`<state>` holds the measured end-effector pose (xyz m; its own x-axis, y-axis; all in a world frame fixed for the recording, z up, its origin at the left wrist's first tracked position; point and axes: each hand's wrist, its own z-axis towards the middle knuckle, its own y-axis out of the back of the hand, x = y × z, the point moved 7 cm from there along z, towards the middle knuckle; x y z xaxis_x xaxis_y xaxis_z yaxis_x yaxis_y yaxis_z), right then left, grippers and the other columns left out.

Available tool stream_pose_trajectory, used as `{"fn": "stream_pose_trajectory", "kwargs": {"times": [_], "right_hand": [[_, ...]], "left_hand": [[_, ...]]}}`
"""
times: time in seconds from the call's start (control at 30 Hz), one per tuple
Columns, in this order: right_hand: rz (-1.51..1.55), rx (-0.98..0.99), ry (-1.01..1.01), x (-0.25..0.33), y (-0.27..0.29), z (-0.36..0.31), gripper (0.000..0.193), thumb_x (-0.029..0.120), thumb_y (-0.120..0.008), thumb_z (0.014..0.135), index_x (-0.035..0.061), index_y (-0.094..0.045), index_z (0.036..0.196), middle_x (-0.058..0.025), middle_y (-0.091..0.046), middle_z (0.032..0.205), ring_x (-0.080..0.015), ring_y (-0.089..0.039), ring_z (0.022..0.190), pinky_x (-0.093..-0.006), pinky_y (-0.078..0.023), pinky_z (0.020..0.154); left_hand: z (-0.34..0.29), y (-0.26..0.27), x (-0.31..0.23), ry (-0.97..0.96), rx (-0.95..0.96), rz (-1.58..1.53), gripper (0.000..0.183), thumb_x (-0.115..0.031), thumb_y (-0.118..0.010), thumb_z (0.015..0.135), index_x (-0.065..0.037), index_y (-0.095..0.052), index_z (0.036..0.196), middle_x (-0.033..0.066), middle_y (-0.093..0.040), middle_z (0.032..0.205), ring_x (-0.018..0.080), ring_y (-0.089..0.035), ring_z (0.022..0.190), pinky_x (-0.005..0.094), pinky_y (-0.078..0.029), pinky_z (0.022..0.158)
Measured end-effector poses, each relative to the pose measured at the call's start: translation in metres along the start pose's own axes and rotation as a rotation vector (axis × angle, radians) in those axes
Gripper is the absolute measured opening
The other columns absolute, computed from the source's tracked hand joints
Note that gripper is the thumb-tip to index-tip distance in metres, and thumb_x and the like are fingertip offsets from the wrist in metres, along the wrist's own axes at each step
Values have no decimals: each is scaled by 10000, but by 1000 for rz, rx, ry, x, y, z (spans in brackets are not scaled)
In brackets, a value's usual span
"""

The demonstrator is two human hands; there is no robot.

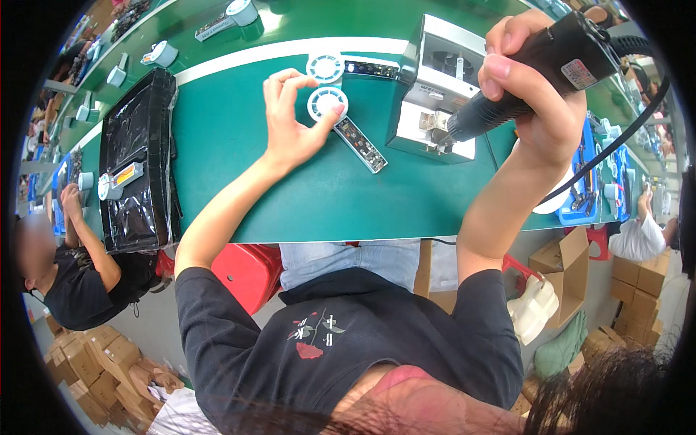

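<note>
My right hand [533,87] is wrapped round a black electric screwdriver [507,101]. The driver's tip points down at the front outlet of a silver metal box [435,94], which looks like a screw feeder. My left hand [293,123] grips a small white handheld fan [328,105] by its round head, thumb on the rim. That fan's open handle [360,145] lies slanted on the green mat, its circuit board exposed. A second similar fan [325,67] lies just beyond, its handle pointing right toward the metal box. Whether my left fingers touch it is unclear.
A black plastic-wrapped tray [138,163] at the left bears another fan part. Blue bins [580,181] stand at the right, below the driver's black cable [616,141]. More fans sit across a white strip. Co-workers sit left and right; a red stool [246,275] is below.
</note>
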<state>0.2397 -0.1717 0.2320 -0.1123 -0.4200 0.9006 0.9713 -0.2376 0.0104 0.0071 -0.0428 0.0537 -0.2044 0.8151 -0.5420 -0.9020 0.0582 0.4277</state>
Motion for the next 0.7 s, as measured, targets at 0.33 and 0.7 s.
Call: {"fn": "stream_pose_trajectory", "kwargs": {"times": [0.33,0.7], "right_hand": [[244,203,-94,-27,-43,5,244,-16,-721,743,16,-533,894,-98,-548,786,-138,-487,547,-287,-406,511],[123,47,63,20,3,-7,198,-22,-630,839,14,-518,998,-131,-529,885,-146,-472,594,-312,-432,592]], "left_hand": [[-22,-29,5,283,314,-282,703,-157,-891,857,-40,-507,1433,148,-619,1344,248,-650,1215,391,-530,1039],[-24,-26,-11,131,445,-378,880,-250,-941,777,-73,-503,1519,198,-552,1460,385,-569,1366,454,-463,1156]]}}
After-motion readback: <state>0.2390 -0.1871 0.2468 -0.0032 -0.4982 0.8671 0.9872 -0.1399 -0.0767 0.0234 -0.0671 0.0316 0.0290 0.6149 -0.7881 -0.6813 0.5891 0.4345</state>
